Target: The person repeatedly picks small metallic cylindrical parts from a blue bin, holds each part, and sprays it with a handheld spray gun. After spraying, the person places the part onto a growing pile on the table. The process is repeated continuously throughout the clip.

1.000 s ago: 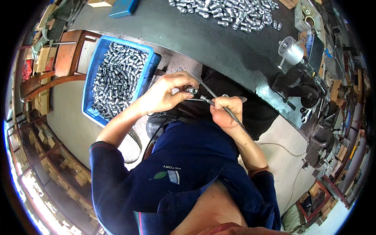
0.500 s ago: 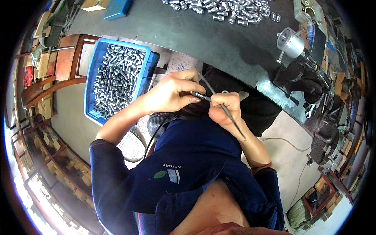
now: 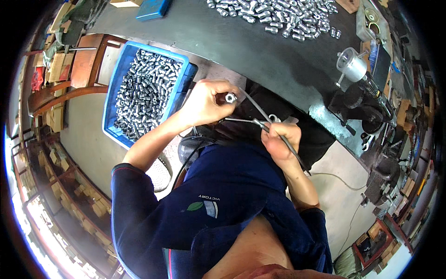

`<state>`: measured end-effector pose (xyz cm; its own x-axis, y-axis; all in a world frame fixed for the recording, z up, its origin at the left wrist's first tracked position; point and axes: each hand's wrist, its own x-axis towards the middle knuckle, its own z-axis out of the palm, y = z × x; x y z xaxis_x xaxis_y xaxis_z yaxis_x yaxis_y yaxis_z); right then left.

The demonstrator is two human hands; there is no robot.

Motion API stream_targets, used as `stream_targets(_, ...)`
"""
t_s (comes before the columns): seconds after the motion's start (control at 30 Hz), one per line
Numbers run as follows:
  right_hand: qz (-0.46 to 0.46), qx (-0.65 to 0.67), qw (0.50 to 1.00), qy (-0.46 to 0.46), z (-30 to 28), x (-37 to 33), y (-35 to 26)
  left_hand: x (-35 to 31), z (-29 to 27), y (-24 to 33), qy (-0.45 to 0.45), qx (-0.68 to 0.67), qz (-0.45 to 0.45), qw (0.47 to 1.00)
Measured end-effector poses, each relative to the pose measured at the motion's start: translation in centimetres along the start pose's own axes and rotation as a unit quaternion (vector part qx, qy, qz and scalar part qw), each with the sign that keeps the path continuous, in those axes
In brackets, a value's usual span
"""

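Observation:
Pinched between the thumb and fingers of my left hand (image 3: 210, 103) is a small shiny metal fitting (image 3: 230, 97), its round bore turned toward me. My right hand (image 3: 284, 139) is closed around a long dark metal rod (image 3: 294, 152) that slants from upper left to lower right. From the same grip a thinner bright rod (image 3: 241, 120) points left, its tip just below my left fingers and apart from the fitting's open end. A small metal ring (image 3: 274, 118) shows beside my right knuckles; what it belongs to is hidden.
A blue bin (image 3: 108, 109) full of similar fittings stands at left, beside a wooden chair (image 3: 84, 60). More fittings (image 3: 283, 16) lie piled on the dark workbench (image 3: 209, 39). A clamp-like metal fixture (image 3: 351, 65) and a vise (image 3: 383, 169) are at right.
My hands have moved apart, the right one shifting right and down. The fitting has turned its bore toward me, and the thin rod has come away from it. The view has shifted slightly.

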<state>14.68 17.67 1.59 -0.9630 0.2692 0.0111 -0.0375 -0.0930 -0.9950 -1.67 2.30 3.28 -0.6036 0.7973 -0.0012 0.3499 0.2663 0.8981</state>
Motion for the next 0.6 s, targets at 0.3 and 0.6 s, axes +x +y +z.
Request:
stream_targets(0.3,-0.139,0.025,0.984,-0.109,0.9,0.2,-3.0,0.0,-0.4,-3.0,0.064,0.157,0.047,0.984)
stream_targets(0.6,-0.02,-0.017,0.993,-0.112,1.0,0.5,-3.8,-0.4,0.0,-3.1,0.044,0.203,0.119,0.971)
